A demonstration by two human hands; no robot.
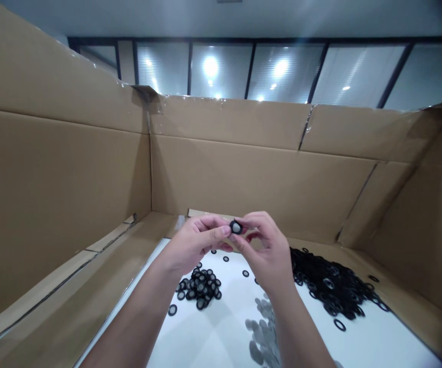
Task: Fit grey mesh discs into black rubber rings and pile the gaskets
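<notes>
Between my fingertips sits a black rubber ring with a pale silver disc showing in its centre. My left hand pinches it from the left with thumb and forefinger, and my right hand grips its other side. Below the hands, a small heap of black rubber rings lies on a white sheet. A larger heap of black rings spreads to the right, and a scatter of silver metal discs lies under my right forearm, partly hidden by it.
Tall corrugated cardboard walls surround the white sheet on the left, back and right. A few loose black rings lie apart from the heaps. Beyond the cardboard are glass office panels reflecting ceiling lights.
</notes>
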